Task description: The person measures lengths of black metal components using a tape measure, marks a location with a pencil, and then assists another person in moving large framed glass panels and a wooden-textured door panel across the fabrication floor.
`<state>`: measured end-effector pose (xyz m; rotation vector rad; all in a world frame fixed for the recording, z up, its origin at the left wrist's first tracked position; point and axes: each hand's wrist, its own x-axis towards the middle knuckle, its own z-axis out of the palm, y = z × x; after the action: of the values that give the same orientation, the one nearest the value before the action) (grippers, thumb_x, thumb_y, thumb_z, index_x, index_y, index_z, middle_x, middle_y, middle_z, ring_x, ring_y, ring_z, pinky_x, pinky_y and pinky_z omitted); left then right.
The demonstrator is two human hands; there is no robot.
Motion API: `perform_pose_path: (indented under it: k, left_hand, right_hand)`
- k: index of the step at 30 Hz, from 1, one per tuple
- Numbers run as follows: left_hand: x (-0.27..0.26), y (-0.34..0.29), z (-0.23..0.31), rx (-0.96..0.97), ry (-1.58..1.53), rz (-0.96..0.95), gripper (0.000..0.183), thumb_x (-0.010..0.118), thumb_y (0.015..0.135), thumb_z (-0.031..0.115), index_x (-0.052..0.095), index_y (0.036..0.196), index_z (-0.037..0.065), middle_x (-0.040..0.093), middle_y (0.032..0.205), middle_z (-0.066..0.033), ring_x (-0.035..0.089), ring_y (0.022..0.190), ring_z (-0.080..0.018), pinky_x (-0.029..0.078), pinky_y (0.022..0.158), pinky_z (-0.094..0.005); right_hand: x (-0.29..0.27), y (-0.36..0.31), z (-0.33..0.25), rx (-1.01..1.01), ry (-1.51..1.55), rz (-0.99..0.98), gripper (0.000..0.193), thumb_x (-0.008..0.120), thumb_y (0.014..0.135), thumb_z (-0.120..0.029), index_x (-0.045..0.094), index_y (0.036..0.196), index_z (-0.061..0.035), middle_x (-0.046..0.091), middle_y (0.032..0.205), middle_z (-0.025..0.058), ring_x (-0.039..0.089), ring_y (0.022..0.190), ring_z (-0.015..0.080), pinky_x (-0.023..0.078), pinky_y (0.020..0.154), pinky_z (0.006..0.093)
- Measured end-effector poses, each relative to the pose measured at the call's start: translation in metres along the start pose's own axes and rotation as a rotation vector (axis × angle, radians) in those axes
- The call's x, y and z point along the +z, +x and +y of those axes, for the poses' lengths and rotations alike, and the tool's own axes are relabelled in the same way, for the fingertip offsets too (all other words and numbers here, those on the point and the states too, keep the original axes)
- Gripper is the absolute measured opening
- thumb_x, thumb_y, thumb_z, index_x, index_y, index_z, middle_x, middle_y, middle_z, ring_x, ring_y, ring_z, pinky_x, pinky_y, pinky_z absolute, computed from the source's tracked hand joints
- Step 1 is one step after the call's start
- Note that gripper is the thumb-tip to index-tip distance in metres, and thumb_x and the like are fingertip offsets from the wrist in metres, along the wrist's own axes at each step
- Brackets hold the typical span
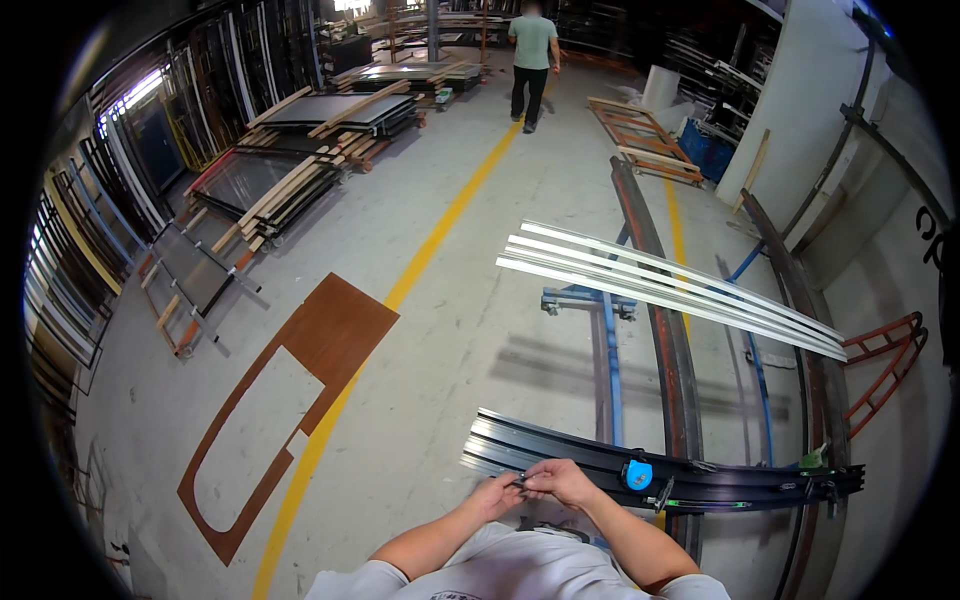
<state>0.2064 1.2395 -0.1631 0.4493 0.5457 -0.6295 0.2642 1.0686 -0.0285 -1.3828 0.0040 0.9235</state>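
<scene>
My left hand [491,497] and my right hand [563,482] meet in front of my body, fingers pinched together. Between the fingertips is a small dark piece [520,481], too small to name. Both hands are over the near left end of a bundle of long black and silver metal profiles [590,448], which lies across the supports. On the profiles, right of my right hand, rests a blue tape measure [638,474]. A small dark metal tool or fitting [660,495] lies beside it, its kind unclear.
Several pale metal profiles [660,285] lie farther off across dark beams [650,270] on a blue stand [610,370]. A brown cut-out board [345,320] is on the floor at left. Stacked panels [300,160] stand beyond it. A person [534,60] is in the aisle.
</scene>
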Motion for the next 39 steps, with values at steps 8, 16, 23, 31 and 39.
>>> perform_pose_path:
  k: [8,16,23,31,39]
  left_hand:
    - [0.036,-0.030,0.014,-0.003,0.072,0.115,0.023,0.048,0.098,0.021,0.060,0.108,0.003,0.066,0.100,-0.0096,0.063,0.095,-0.0210,0.051,0.084,-0.0352]
    - [0.003,-0.007,0.008,-0.008,0.052,0.025,0.022,0.050,0.097,0.019,0.059,0.108,0.002,0.065,0.103,-0.0105,0.063,0.094,-0.0221,0.051,0.084,-0.0382]
    - [0.007,-0.012,0.009,0.012,0.046,0.072,0.027,0.050,0.097,0.019,0.055,0.116,0.001,0.065,0.103,-0.0123,0.063,0.095,-0.0252,0.051,0.086,-0.0408]
    - [0.005,-0.013,0.012,-0.005,0.068,0.036,0.027,0.050,0.097,0.020,0.056,0.116,0.002,0.065,0.103,-0.0110,0.064,0.095,-0.0237,0.050,0.088,-0.0388]
    - [-0.007,-0.005,0.009,-0.006,0.048,-0.075,0.026,0.051,0.097,0.021,0.057,0.114,0.002,0.065,0.100,-0.0107,0.063,0.094,-0.0228,0.050,0.089,-0.0396]
  right_hand:
    - [-0.011,0.009,-0.001,0.219,0.447,-0.035,0.023,0.060,0.097,-0.016,0.065,0.099,0.0059,0.070,0.082,0.0131,0.067,0.068,0.0190,0.054,0.061,0.0268]
    - [0.017,0.020,-0.011,0.025,-0.559,0.208,0.022,0.063,0.096,-0.021,0.066,0.097,0.0010,0.069,0.081,0.0104,0.066,0.065,0.0151,0.051,0.055,0.0236]
    - [-0.007,0.007,0.005,0.108,0.419,-0.072,0.019,0.056,0.098,-0.010,0.060,0.107,0.0061,0.069,0.086,0.0166,0.069,0.070,0.0213,0.058,0.062,0.0300]
    - [0.010,0.020,-0.008,0.079,-0.081,0.126,0.021,0.061,0.095,-0.017,0.065,0.092,0.0029,0.068,0.072,0.0134,0.063,0.059,0.0167,0.048,0.052,0.0267]
    - [0.011,0.006,0.000,-0.047,0.044,0.003,0.014,0.066,0.093,-0.013,0.065,0.091,0.0005,0.068,0.077,0.0091,0.064,0.064,0.0156,0.050,0.056,0.0262]
